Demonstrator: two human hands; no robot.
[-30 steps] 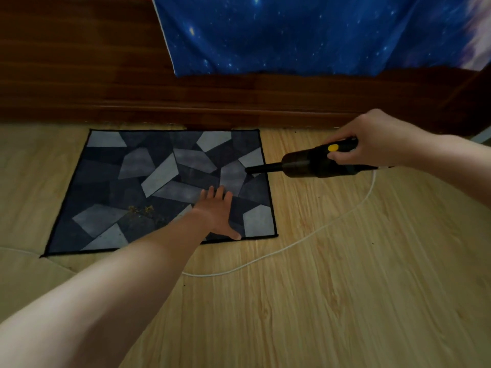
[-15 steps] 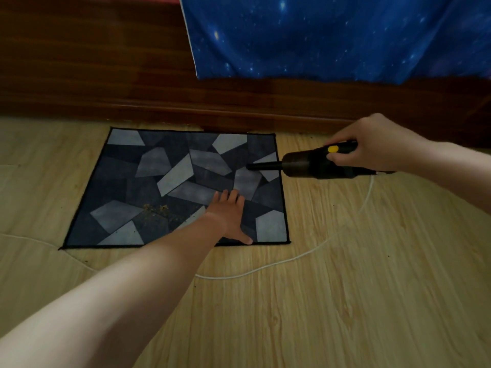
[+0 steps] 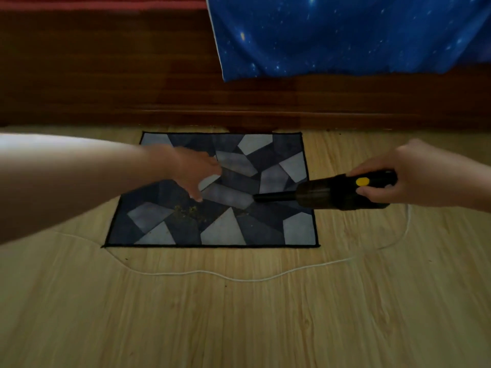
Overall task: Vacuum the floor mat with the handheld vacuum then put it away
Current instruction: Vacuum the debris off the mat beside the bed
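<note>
The fingers (image 3: 370,193) of the right hand (image 3: 425,173) are curled round the rear of the black handheld vacuum (image 3: 332,192), gripping it just behind its yellow button (image 3: 362,181). The vacuum lies nearly level over the right edge of the floor mat (image 3: 265,229). Its slim nozzle (image 3: 273,197) points left over the mat's middle; whether the tip touches the fabric cannot be told.

The left hand (image 3: 194,171) reaches in from the left above the mat's centre, blurred, its fingers (image 3: 212,166) straight and loosely apart, holding nothing. Whether it rests on the mat is unclear.

The mat, a patchwork of grey and dark blue shapes with a black border, lies flat on the light wood floor (image 3: 239,328). A scatter of yellowish crumbs (image 3: 190,211) sits on it, just below the left hand and left of the nozzle. A thin white cord (image 3: 239,278) trails across the floor in front of the mat and curves up toward the right hand. Behind the mat stands a dark wooden panel (image 3: 106,75), with a blue starry cloth (image 3: 345,35) hanging over it.
</note>
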